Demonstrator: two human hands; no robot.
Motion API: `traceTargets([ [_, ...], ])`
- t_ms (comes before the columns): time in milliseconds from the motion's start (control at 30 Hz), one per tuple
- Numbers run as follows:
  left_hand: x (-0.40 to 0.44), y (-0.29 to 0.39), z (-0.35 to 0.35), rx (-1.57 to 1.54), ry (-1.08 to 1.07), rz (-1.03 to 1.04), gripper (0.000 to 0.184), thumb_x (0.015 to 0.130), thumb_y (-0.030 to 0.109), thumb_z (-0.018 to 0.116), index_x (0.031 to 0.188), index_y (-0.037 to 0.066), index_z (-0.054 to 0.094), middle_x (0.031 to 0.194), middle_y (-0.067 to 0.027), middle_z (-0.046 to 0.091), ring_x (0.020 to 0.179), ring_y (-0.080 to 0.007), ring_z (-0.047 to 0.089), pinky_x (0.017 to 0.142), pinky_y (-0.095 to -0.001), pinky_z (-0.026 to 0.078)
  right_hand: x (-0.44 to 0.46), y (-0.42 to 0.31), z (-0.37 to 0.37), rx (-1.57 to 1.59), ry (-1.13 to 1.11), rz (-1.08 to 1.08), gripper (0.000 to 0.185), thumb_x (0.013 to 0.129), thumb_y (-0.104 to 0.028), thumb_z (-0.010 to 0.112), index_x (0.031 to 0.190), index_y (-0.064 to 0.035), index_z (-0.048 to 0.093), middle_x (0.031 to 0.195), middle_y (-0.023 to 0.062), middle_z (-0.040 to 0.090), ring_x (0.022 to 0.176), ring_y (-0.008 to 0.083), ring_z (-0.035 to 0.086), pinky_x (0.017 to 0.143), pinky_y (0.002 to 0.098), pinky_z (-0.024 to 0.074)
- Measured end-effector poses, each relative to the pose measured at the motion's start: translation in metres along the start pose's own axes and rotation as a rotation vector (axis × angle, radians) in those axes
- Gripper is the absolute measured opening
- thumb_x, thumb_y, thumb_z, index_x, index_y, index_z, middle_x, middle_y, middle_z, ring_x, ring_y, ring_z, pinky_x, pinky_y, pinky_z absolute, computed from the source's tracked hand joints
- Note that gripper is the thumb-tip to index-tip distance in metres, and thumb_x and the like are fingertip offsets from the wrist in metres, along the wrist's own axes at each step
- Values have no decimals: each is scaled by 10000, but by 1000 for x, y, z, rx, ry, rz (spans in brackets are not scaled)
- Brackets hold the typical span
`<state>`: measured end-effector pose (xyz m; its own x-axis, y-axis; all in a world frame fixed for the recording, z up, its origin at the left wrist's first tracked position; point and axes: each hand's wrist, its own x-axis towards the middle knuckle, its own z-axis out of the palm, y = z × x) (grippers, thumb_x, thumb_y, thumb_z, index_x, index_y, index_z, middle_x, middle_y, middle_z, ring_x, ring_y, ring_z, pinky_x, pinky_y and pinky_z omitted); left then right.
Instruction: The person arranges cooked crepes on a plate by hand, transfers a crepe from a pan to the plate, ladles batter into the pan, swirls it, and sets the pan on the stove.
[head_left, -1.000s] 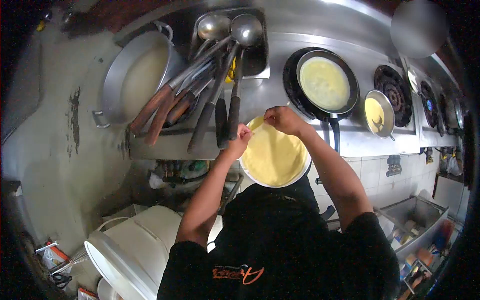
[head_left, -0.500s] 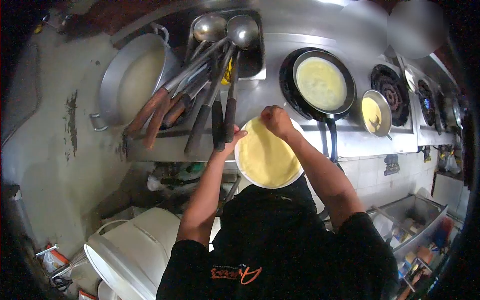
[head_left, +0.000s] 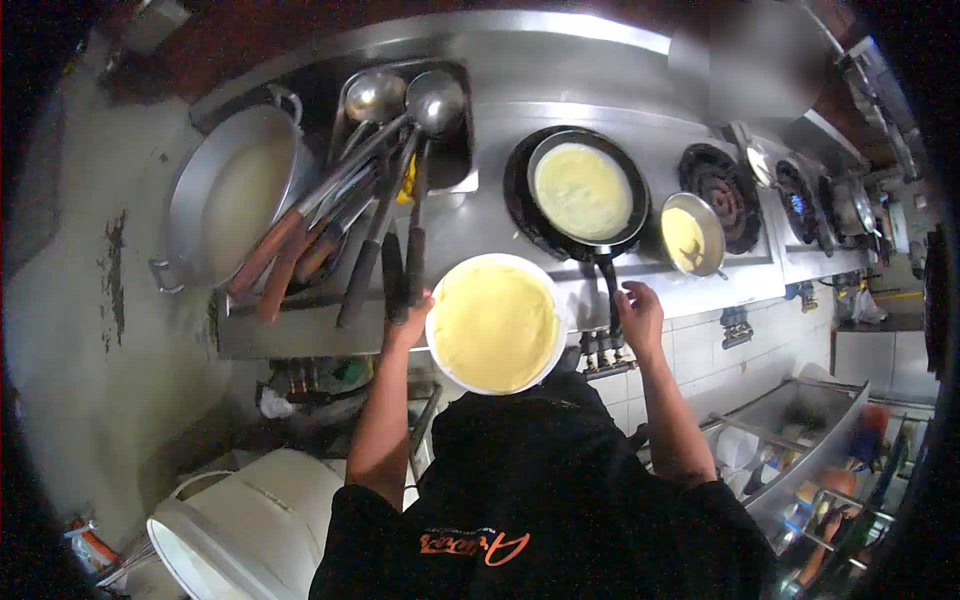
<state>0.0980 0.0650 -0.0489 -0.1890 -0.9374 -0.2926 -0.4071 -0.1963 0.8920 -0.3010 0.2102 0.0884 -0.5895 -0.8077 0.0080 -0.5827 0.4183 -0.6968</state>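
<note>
I'm gripping the plate (head_left: 545,278) mid-frame with my left hand (head_left: 413,321), yellow sheet (head_left: 495,325) lying flat. My right hand (head_left: 643,312) is curling beside the pan handle (head_left: 607,283); can't tell if gripping. Step's looking like handling the pan (head_left: 640,205); next is calling for firm grip. Steel counter (head_left: 483,225) is spanning upper frame, white tiles (head_left: 690,343) below.

orange lettering (head_left: 475,545) stood on the black shirt (head_left: 570,485), upside down in the head view. it opened with a large capital "a" and seemed to end in "s"; the letters between were too blurred to read surely. along it ran smaller print (head_left: 452,530), too tiny to make out.
</note>
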Motion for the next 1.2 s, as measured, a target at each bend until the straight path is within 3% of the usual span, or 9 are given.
traceTargets([
  [167,-24,5,-7,-83,124,-217,300,912,331,621,981,39,625,778,-24,623,689,-127,571,616,-287,478,-5,45,6,671,-366,356,422,927,-302,650,1190,17,567,956,106,664,756,162,610,721,286,502],
  [200,-33,1,-10,-62,173,-212,330,919,364,603,952,38,638,770,-25,632,674,-134,576,616,-290,481,-4,40,7,843,-458,503,312,948,-259,615,1113,4,581,929,105,647,714,158,606,704,300,513],
  [333,-92,10,14,-224,452,-258,437,957,456,523,874,47,654,707,-20,628,594,-127,556,538,-253,452,5,44,9,1006,-629,501,165,975,-180,548,1004,-18,533,791,73,585,647,166,594,582,316,514],
  [500,-167,20,86,-658,542,-432,382,990,399,500,841,61,595,678,-42,581,536,-114,518,484,-241,406,19,68,1,930,-711,395,173,971,-199,559,969,-26,542,746,59,576,608,159,586,533,294,488],
  [733,-199,36,153,-1055,604,-460,289,1022,308,427,991,59,570,781,-48,605,630,-146,555,535,-283,418,56,109,4,685,-686,156,214,989,-258,520,892,-68,537,635,19,530,495,135,493,481,300,456],
  [800,-201,66,165,-1006,659,-472,259,1017,286,440,991,64,571,785,-39,600,631,-140,544,549,-288,423,67,119,12,654,-663,95,223,990,-267,520,895,-66,532,638,25,529,490,134,489,455,302,455],
  [833,-204,75,169,-984,686,-477,244,1014,275,447,991,66,571,787,-34,597,631,-138,539,555,-290,426,72,115,5,751,-762,215,216,990,-263,525,911,-61,527,642,35,530,488,142,507,429,309,460],
  [1033,-197,48,166,-1043,640,-336,186,1000,253,482,943,94,560,723,-15,538,597,-137,508,551,-290,426,73,107,8,685,-773,269,188,985,-241,544,952,-56,536,653,50,543,473,180,544,442,323,477],
  [1200,-189,43,162,-1021,668,-303,175,999,260,482,935,118,561,694,-8,520,568,-126,491,518,-277,420,73,112,18,667,-729,147,174,981,-224,546,956,-55,514,640,82,559,478,188,551,408,341,441],
])
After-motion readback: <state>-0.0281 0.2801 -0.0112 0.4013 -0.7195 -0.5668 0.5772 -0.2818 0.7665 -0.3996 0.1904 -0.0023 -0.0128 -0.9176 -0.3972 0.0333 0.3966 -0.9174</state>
